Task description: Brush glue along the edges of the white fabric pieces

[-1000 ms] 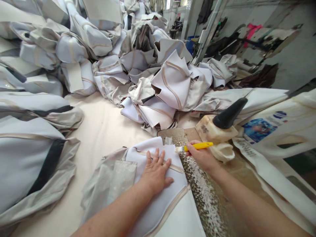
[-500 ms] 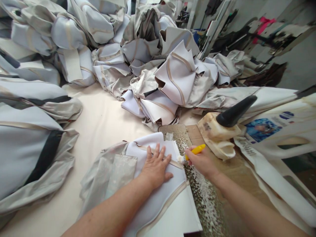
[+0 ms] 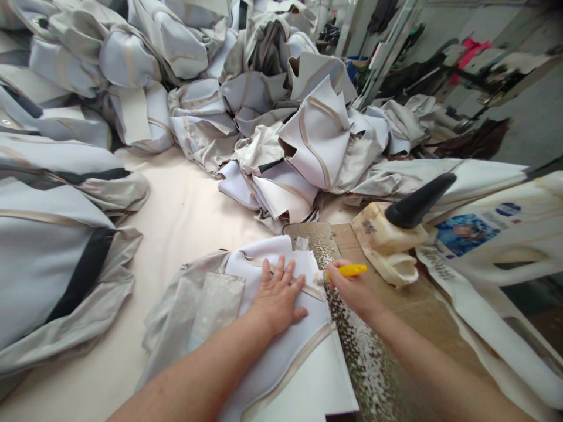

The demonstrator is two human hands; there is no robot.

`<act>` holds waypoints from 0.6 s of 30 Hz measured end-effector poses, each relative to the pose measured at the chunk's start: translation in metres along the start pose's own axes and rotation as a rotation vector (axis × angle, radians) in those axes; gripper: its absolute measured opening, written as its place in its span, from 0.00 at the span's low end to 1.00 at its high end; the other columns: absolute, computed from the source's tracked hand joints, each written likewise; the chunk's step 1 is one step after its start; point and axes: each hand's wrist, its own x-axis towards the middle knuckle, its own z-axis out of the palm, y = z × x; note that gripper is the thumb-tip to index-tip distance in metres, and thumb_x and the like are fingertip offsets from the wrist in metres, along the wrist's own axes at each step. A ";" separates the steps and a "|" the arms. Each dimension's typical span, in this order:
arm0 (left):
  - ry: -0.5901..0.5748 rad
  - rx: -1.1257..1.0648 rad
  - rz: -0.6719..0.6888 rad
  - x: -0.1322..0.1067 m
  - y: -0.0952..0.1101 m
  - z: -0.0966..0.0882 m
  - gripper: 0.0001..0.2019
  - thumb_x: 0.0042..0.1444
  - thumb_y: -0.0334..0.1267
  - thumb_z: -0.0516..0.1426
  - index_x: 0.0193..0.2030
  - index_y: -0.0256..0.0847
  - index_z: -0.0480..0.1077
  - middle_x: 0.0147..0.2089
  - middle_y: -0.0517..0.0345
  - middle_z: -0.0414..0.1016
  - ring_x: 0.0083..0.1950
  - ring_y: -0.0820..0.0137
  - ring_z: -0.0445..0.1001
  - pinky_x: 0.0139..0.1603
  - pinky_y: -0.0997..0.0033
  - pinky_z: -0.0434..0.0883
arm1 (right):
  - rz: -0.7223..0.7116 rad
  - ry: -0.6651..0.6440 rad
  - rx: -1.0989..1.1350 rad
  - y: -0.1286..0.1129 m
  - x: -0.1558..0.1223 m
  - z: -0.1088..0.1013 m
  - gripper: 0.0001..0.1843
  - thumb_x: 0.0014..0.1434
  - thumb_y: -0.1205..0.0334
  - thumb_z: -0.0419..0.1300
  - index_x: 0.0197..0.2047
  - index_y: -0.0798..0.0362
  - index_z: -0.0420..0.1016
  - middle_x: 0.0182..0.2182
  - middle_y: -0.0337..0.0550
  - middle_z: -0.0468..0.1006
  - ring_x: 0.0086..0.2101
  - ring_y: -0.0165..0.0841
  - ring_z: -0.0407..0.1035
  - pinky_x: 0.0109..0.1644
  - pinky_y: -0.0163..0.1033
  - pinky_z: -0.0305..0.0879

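Right hand (image 3: 354,288) holds a yellow brush (image 3: 345,271) just beside the fabric panel (image 3: 281,351).

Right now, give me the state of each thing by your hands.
Left hand: flat, fingers spread.
Right hand: gripping brush.
Yellow-handled brush: held, tip at panel edge.
Fabric panel: flat, pressed down.
Stained plastic jug: cut open, black cone protruding.
Speckled board: crusted with white residue.

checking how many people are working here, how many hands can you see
2. The left hand lies flat on a white fabric panel; the right hand grips a yellow-handled brush. Others could be hidden behind the fabric piles.
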 end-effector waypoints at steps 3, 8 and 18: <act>0.005 0.010 0.000 0.000 -0.001 0.001 0.35 0.50 0.60 0.52 0.62 0.49 0.55 0.69 0.50 0.43 0.68 0.50 0.28 0.61 0.38 0.27 | 0.001 0.085 0.038 -0.005 0.035 0.009 0.15 0.54 0.52 0.49 0.23 0.51 0.64 0.17 0.38 0.69 0.23 0.33 0.66 0.28 0.35 0.60; -0.007 -0.006 0.001 0.001 -0.001 0.001 0.35 0.50 0.60 0.52 0.62 0.49 0.55 0.69 0.51 0.42 0.68 0.50 0.28 0.60 0.37 0.26 | 0.025 0.076 0.074 -0.003 0.040 0.014 0.13 0.53 0.52 0.51 0.23 0.51 0.64 0.17 0.37 0.69 0.22 0.33 0.66 0.28 0.35 0.61; 0.037 0.003 0.016 0.003 -0.001 0.010 0.35 0.49 0.60 0.53 0.62 0.48 0.56 0.69 0.48 0.43 0.68 0.50 0.29 0.59 0.39 0.21 | 0.016 -0.096 -0.008 0.009 -0.042 -0.010 0.15 0.56 0.55 0.51 0.21 0.51 0.61 0.16 0.34 0.62 0.21 0.31 0.60 0.26 0.35 0.55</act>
